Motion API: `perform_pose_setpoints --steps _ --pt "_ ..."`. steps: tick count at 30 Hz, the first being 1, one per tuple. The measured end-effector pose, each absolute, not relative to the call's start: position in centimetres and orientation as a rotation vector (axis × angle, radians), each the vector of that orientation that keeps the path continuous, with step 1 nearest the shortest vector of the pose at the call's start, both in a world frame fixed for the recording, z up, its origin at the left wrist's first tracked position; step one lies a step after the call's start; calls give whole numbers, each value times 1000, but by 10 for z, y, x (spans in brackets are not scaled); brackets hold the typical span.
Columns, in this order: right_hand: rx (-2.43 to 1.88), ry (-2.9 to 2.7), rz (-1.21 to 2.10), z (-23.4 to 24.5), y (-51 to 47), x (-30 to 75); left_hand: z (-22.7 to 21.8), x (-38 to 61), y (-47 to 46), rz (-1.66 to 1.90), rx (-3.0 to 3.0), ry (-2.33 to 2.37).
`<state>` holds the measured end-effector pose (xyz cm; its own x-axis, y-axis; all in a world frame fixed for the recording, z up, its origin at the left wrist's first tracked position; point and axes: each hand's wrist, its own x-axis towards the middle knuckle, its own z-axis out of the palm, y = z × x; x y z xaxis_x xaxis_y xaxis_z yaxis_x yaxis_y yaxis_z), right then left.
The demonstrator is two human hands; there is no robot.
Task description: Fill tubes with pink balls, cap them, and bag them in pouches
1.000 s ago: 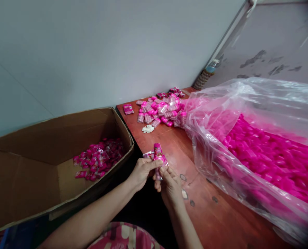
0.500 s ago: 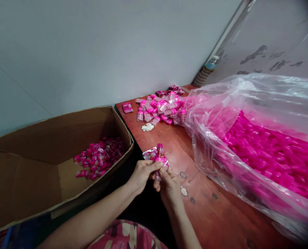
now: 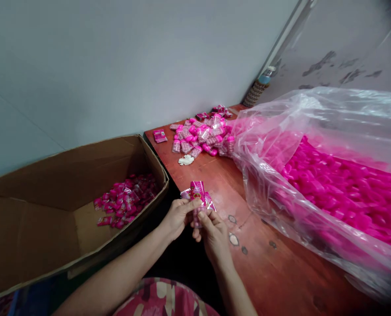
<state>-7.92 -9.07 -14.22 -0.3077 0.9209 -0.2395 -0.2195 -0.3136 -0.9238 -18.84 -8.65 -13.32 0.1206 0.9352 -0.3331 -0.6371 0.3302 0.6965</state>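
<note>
In front of me, my left hand (image 3: 179,216) pinches a pink printed sleeve (image 3: 197,188), which stands up flat above its thumb. My right hand (image 3: 214,230) grips a small clear bottle (image 3: 198,218) of pale pink balls just below, its thumb across the front. The sleeve appears to sit around the bottle's upper part; fingers hide how far down it reaches. Right behind the hands, more shiny printed sleeves (image 3: 210,202) lie on the red table (image 3: 255,263). Farther back is a heap of similar bottles with pink caps (image 3: 202,134).
On the left stands an open cardboard box (image 3: 50,175) with pink wrapped bottles (image 3: 126,199) inside. A clear plastic bag (image 3: 258,175) full of pink caps (image 3: 343,197) covers the right side. Near the wall are a pink packet (image 3: 160,136), a white scrap (image 3: 186,160) and a woven-covered bottle (image 3: 257,92).
The pink sleeve, narrow and folded before, now stands wide and flat, facing me over the bottle. Both hands have stayed close together in nearly the same place.
</note>
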Motion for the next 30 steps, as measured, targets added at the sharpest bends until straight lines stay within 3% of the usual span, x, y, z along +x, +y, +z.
perform_pose_setpoints --steps 3,9,18,26,30 --pt "-1028 -982 1787 -141 -91 -80 -133 -192 -87 1142 468 800" --pt "-1230 -1245 1451 -143 -92 -78 -135 -186 -89 1296 448 1011" --pt "-914 -881 1894 -145 -91 -74 -131 -183 -99 1306 319 933" --pt "-952 -949 1831 -140 -89 -82 -129 -187 -111 1374 286 852" --pt "-1014 -975 1753 -136 -82 -72 -126 -216 -111 1629 211 942"
